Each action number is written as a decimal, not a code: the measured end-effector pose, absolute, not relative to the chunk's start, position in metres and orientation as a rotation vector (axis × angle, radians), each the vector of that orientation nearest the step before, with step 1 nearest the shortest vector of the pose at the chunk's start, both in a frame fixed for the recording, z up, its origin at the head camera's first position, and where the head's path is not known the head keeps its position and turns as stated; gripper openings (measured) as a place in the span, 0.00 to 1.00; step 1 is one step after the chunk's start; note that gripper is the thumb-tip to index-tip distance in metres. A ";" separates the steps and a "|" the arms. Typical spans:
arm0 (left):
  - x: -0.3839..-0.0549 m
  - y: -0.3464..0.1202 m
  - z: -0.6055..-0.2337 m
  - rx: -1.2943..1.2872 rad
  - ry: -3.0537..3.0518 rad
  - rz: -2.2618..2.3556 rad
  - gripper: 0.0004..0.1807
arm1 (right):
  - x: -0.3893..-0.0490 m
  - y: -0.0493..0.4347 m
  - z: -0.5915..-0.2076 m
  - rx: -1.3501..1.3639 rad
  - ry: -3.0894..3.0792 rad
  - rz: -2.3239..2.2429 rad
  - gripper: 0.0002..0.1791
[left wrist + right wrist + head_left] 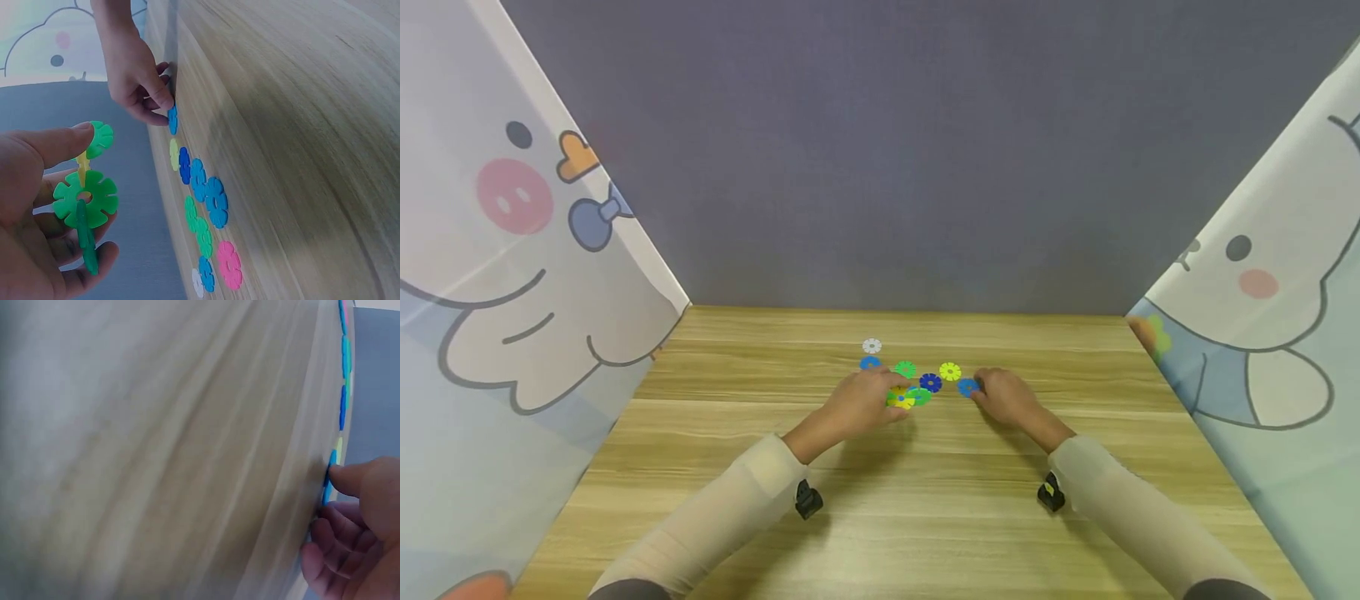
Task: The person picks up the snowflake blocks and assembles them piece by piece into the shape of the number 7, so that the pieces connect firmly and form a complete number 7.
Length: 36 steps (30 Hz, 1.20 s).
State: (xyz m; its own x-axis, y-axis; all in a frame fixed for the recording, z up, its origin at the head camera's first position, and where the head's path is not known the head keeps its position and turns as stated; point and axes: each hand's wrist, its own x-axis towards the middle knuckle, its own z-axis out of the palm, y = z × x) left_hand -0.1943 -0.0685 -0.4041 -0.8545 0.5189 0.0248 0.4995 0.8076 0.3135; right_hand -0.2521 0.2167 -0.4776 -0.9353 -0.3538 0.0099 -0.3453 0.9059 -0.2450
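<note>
My left hand [861, 402] holds a small joined piece of slotted plastic snowflake discs, with a green disc [103, 203], a darker green one [86, 240] set crosswise into it and a yellow one [82, 167] seen edge-on. The thumb lies at another green disc [101, 139] at the top of this piece. To the right, my right hand [1009, 398] pinches the edge of a blue snowflake disc [173, 120] at the tabletop. Next to that disc lie a yellow disc [950, 372] and a dark blue disc [931, 382].
More loose discs lie leftward on the wooden table [925, 517]: green [204, 237], blue [217, 203], pink [229, 265] and white [872, 345]. A grey panel [880, 167] rises behind, and cartoon-printed panels [1285, 350] flank the table.
</note>
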 end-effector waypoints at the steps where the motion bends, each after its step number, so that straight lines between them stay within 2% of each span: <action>1: -0.194 -0.068 -0.404 0.823 2.926 0.482 0.28 | -0.253 0.217 -0.478 -0.564 3.042 -0.376 0.09; 9: -0.196 -0.069 -0.409 0.816 2.916 0.504 0.29 | -0.260 0.225 -0.481 -0.477 2.903 -0.678 0.15; 24: -0.194 -0.069 -0.410 0.821 2.924 0.493 0.29 | -0.249 0.227 -0.476 -0.472 2.683 -1.058 0.04; 31: -0.194 -0.069 -0.409 0.795 2.921 0.513 0.29 | -0.240 0.211 -0.457 -0.453 2.430 -1.311 0.13; 36: -0.194 -0.070 -0.409 0.806 2.934 0.522 0.28 | -0.233 0.200 -0.444 -0.403 2.363 -1.368 0.14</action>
